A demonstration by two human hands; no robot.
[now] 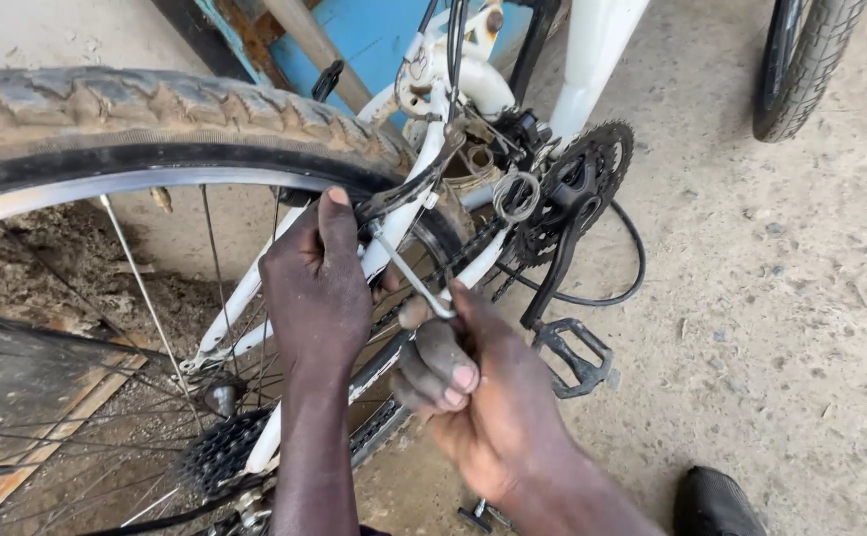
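Observation:
A white bicycle frame [592, 50] lies upside down with its rear wheel tyre [155, 119] arching across the upper left. My left hand [316, 288] grips the white seat stay and presses the black brake arm [403, 194] against the rim with the thumb. My right hand [473, 387] is shut on a thin metal hex key [408, 270], whose tip points into the brake arm's bolt. The chainring [587, 179], black crank and pedal [577, 355] sit just right of my hands.
A rear cassette [220, 452] and spokes fill the lower left above wooden boards. A black cable [624, 278] loops by the crank. Another tyre [805, 60] stands at the top right. A dark shoe [716, 501] rests on the concrete floor at the bottom right.

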